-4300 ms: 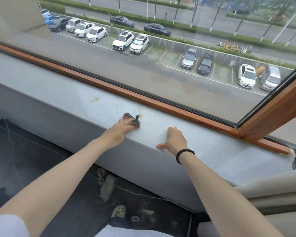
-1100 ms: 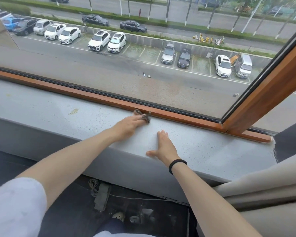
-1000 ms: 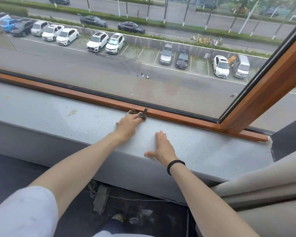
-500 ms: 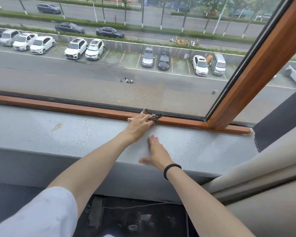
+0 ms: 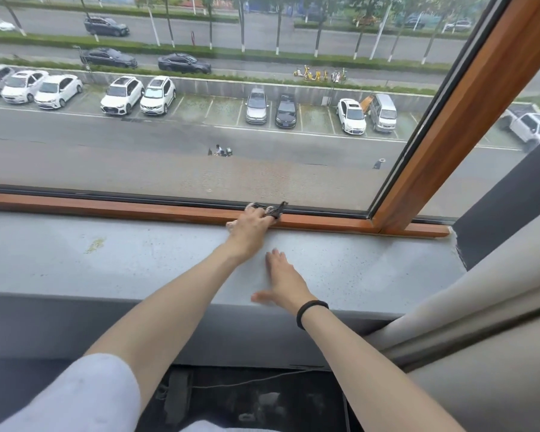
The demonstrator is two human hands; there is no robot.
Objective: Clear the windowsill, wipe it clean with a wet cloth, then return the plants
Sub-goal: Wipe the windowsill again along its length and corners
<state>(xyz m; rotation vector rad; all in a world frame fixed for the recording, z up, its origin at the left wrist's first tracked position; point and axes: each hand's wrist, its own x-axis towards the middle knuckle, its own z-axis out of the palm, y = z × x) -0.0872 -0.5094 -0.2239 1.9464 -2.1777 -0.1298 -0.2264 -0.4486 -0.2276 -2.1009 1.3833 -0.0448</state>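
A pale grey speckled stone windowsill (image 5: 113, 263) runs across the middle of the frame, from the left edge to a dark wall strip at the right. Along its far edge lies the orange-brown wooden window frame (image 5: 138, 209), whose upright post slants up to the upper right corner.

The left hand (image 5: 250, 227) reaches to the centre of the frame, where sill meets bottom rail. Its fingers are curled round a small dark patterned cloth (image 5: 275, 211) and press it against the rail. Most of the cloth is hidden under the fingers; 1 dark striped end sticks out to the right, over the rail's top edge.

The right hand (image 5: 282, 280) lies just below and slightly right of the left wrist. It rests flat on the sill, fingers straight and together pointing toward the glass, thumb spread left near the sill's front edge, holding nothing. A black band (image 5: 311, 313) circles its wrist.

A yellowish smudge (image 5: 94, 244) marks the sill at centre left, well apart from both hands. Fine dark specks dot the sill to the right of the hands.

A beige curtain (image 5: 487, 307) fills the lower right. A white sleeve (image 5: 85, 397) covers the left upper arm at lower left. At bottom centre, a thin pale cable (image 5: 247, 382) crosses the dark floor. Through the glass, a row of parked cars (image 5: 122, 95) lines a street in the upper part of the frame.
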